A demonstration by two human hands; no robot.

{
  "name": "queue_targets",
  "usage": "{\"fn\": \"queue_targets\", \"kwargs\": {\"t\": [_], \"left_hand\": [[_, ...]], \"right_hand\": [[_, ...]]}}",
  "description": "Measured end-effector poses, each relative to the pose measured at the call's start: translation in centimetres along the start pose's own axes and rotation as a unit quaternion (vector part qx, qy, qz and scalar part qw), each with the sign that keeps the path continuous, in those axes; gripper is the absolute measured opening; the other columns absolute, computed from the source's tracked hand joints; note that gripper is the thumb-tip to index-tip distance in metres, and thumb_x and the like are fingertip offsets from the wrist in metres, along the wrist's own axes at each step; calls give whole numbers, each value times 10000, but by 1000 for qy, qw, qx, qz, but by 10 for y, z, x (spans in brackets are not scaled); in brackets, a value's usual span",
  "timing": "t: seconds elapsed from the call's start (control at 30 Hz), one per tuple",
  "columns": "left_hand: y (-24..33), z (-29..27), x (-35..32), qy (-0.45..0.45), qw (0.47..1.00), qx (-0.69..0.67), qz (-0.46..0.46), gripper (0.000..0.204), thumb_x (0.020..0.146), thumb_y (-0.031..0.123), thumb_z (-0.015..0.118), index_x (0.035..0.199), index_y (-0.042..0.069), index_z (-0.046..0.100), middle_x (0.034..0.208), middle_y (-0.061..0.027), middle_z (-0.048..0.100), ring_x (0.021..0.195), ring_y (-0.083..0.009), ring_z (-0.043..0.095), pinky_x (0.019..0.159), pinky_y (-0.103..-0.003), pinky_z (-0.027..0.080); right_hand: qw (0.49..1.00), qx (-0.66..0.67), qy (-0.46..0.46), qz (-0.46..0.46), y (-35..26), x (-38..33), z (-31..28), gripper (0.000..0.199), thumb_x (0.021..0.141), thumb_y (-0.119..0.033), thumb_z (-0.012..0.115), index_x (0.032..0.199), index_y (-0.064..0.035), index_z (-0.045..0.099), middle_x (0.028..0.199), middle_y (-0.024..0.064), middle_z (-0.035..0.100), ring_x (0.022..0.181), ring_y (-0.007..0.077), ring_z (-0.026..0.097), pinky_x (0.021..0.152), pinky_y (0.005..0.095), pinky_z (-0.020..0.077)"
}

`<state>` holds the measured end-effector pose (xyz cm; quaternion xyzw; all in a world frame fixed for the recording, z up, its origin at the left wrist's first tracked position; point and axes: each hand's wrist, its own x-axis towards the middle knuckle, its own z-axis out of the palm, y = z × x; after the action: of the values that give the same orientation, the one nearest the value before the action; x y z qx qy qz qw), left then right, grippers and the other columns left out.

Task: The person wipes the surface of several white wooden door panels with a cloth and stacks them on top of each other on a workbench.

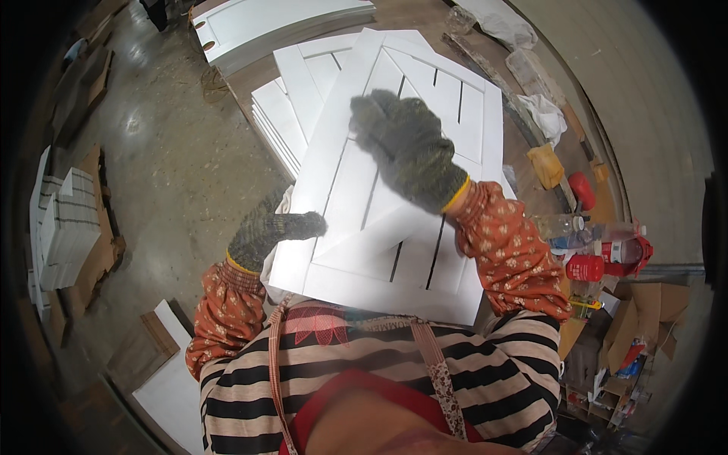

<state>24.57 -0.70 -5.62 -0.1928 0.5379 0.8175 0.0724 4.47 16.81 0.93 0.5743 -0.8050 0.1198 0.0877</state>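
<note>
A white door-like panel [345, 189] with raised frame strips, a diagonal board and dark grooves lies tilted in front of me, its near edge close to my apron. My left hand [265, 231], in a dark knitted glove, grips the panel's left edge with the thumb on top; its other fingers are mostly hidden. A pale cloth shows between that hand and the edge. Over the panel's upper middle is my right hand [409, 148], gloved the same way. Its fingertips are smeared by motion, and I cannot make out whether they hold anything.
More white panels [277, 114] are stacked beneath and behind this one, with another stack [280, 26] farther back. Bottles [561, 226], a red-lidded jar [584, 267] and an open cardboard box [644, 315] are at the right. White pieces [72, 227] stand on the floor at left.
</note>
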Motion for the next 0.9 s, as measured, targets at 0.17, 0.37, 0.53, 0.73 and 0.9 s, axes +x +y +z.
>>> {"fn": "queue_targets", "kwargs": {"t": [0.17, 0.37, 0.53, 0.73, 0.9], "left_hand": [[-6, -7, 3, -3, 998, -64, -15, 560, 923, 24, 626, 1410, -26, 356, 1049, -239, 689, 944, -277, 708, 833, -364, 593], [20, 11, 1, -53, 994, 90, 12, 337, 887, 22, 663, 1208, -42, 585, 930, -157, 722, 816, -208, 720, 720, -303, 599], [24, 17, -4, -22, 999, 15, -32, 460, 754, 16, 770, 1189, -4, 622, 912, -75, 707, 801, -157, 679, 742, -296, 550], [27, 19, -5, -23, 999, -11, -28, 528, 766, 5, 758, 1259, -22, 571, 981, -113, 710, 846, -184, 698, 788, -318, 572], [21, 12, -5, 1, 997, -15, -75, 589, 805, -30, 721, 1345, -33, 486, 1067, -183, 693, 913, -250, 710, 843, -360, 589]], "right_hand": [[994, -3, -70, -80, -23, -19, 2, 396, 941, -228, 563, 1313, -94, 537, 1301, 145, 561, 1138, 320, 569, 902, 402, 480], [985, 22, 34, -169, -12, -26, 6, 364, 909, -181, 609, 1252, -63, 590, 1256, 157, 607, 1169, 344, 566, 922, 440, 471], [983, 23, 69, -167, -7, -21, -3, 295, 897, -158, 623, 1172, -54, 632, 1239, 158, 626, 1181, 357, 567, 923, 459, 471], [986, -10, 77, -150, 2, -3, -8, 222, 909, -159, 594, 1098, -54, 642, 1236, 144, 618, 1162, 335, 578, 895, 447, 477], [986, -121, 45, -106, 53, 48, 22, 268, 936, -183, 565, 1154, -29, 588, 1155, 144, 627, 1048, 312, 606, 840, 442, 484]]}}
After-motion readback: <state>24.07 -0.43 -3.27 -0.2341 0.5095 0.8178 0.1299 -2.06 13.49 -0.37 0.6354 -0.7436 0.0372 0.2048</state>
